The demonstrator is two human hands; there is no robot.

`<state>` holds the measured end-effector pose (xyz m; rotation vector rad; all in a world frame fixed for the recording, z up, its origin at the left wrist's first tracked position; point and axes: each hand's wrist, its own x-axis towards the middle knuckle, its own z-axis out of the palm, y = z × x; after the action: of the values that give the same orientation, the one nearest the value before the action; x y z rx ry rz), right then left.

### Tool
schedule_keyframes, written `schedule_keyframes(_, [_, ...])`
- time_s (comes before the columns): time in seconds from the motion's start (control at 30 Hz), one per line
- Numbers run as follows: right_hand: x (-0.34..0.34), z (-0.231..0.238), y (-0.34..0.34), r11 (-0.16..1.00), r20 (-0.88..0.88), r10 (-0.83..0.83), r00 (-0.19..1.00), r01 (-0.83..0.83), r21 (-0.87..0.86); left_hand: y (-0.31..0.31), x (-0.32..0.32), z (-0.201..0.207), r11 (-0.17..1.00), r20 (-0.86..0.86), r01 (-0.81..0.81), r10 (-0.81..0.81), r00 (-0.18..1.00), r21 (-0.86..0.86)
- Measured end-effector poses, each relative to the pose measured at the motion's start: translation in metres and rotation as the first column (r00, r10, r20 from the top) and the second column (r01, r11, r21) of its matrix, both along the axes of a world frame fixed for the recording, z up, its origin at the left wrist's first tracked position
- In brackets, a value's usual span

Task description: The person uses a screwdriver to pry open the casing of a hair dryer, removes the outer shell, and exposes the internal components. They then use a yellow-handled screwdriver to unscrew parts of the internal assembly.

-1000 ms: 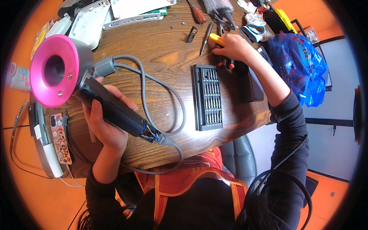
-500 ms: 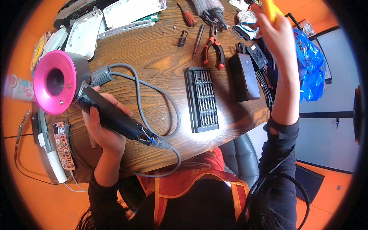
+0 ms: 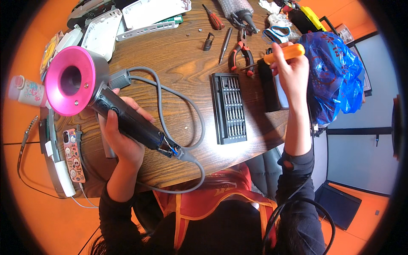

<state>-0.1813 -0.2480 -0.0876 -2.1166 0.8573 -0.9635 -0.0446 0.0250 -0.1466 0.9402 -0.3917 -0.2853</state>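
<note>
My left hand [image 3: 125,138] is closed round the dark handle of a hair dryer [image 3: 123,121] with a round pink head. The handle's lower end is opened up, with blue and white wires showing where the grey cord [image 3: 190,159] enters. Over the right of the table, my right hand [image 3: 293,70] grips a screwdriver [image 3: 289,54] by its yellow-orange handle, its thin shaft pointing left. Below that shaft's tip lie red-and-black pliers [image 3: 241,55]. A black case of screwdriver bits [image 3: 229,108] rests on the table between my hands.
A dark box [image 3: 270,87] stands under my right wrist, beside a blue plastic bag [image 3: 333,76]. White plastic housings [image 3: 102,36] lie at the far left. A red screwdriver [image 3: 214,19], a slim metal driver [image 3: 225,46] and a small black part [image 3: 208,41] are at the back. A phone [image 3: 74,157] lies left.
My right hand has come back from the far right, bringing the yellow-orange screwdriver nearer. My left hand still holds the hair dryer, and the whole view has shifted slightly.
</note>
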Motion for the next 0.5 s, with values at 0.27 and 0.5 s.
schedule_keyframes(0.27, [0.013,-0.019,-0.026,0.989,-0.02,0.027,0.999,-0.03,-0.143,0.0,0.001,0.0,1.0,0.01,0.012,-0.012,1.0,-0.002])
schedule_keyframes(0.5, [-0.013,0.002,0.003,0.986,0.218,0.041,0.975,-0.004,-0.169,0.003,0.005,0.0,0.992,-0.061,0.092,-0.097,0.993,-0.082])
